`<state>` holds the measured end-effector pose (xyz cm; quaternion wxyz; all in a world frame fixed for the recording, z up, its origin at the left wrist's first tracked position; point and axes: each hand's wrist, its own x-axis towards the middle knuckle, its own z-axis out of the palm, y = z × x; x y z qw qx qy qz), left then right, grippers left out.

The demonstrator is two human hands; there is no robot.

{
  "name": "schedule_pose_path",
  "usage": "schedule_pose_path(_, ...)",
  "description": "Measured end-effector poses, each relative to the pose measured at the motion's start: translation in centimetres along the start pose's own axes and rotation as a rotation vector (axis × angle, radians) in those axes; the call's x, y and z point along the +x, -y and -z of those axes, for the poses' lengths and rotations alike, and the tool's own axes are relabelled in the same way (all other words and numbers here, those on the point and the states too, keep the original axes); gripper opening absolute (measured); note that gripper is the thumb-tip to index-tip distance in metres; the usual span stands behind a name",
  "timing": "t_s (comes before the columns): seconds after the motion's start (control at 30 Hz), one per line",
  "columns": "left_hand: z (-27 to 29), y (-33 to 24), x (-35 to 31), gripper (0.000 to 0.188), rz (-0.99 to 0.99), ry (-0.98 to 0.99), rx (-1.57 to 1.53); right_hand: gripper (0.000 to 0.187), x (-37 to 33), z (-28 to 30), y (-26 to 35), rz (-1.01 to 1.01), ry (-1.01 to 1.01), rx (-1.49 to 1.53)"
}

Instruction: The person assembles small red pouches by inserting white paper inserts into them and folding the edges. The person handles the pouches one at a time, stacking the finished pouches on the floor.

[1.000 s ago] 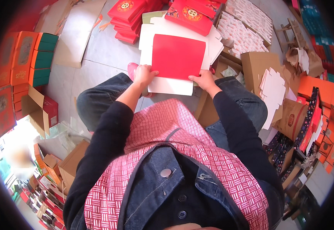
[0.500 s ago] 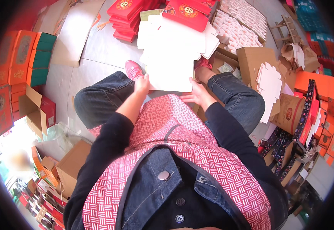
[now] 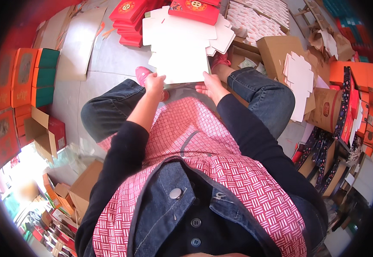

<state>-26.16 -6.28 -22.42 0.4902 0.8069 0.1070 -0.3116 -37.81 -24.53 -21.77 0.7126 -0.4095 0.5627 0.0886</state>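
Between my feet lies a pile of flat white cardboard blanks [image 3: 165, 32]. A white cardboard sheet [image 3: 181, 64] is on top at the near side. My left hand [image 3: 154, 84] pinches its near left corner, thumb along the edge. At the near right corner my right hand [image 3: 212, 88] grips the sheet with the thumb against the edge and the fingers bent below. The undersides of the sheet and of some fingertips are hidden. A red gift box [image 3: 195, 12] with a gold round emblem rests on the far part of the pile.
Red boxes [image 3: 126, 21] are stacked far left of the pile. Small white-and-red packs [image 3: 255, 23] fill a carton at the far right. An open brown carton [image 3: 276, 51] and white blanks [image 3: 299, 83] stand beside my right knee. Orange boxes [image 3: 23, 77] rise at the left.
My hands and the white sheet have moved forward, away from my body. The whole view has shifted a little, so the surroundings sit higher in the picture.
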Motion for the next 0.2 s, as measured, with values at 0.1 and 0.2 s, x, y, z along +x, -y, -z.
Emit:
schedule_pose_path(0.1, 0.5, -1.1, 2.5, 0.034, -0.004, -0.111, -0.284, 0.043, -0.5, -0.2, 0.5, 0.137, 0.258, -0.069)
schedule_pose_path(0.2, 4.4, -0.9, 7.5, 0.063, -0.020, 0.106, -0.163, 0.051, -0.2, -0.9, 0.2, 0.094, 0.190, -0.172)
